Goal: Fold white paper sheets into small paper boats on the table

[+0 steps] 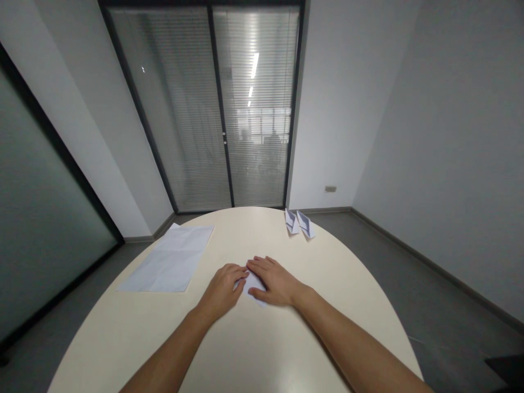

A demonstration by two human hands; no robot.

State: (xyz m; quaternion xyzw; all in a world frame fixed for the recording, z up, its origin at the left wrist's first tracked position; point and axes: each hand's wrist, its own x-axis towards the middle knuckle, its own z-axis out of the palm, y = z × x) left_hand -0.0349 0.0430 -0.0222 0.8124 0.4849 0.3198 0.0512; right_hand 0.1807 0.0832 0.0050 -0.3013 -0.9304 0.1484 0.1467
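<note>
A small folded piece of white paper (pixel 254 282) lies on the table between my hands, partly covered by them. My left hand (pixel 224 289) is at its left edge, with thumb and bent fingers closed on the paper. From the right, my right hand (pixel 273 281) rests on the paper with its fingers stretched out flat and the thumb apart. The fingertips of both hands meet near the paper's top corner. How many layers the paper has is hidden under my fingers.
The round cream table (pixel 237 349) bears a stack of white paper sheets (pixel 172 262) at the left. Two folded white paper pieces (pixel 292 222) stand side by side near the far right edge. Beyond the table is a glass partition with blinds (pixel 257 164).
</note>
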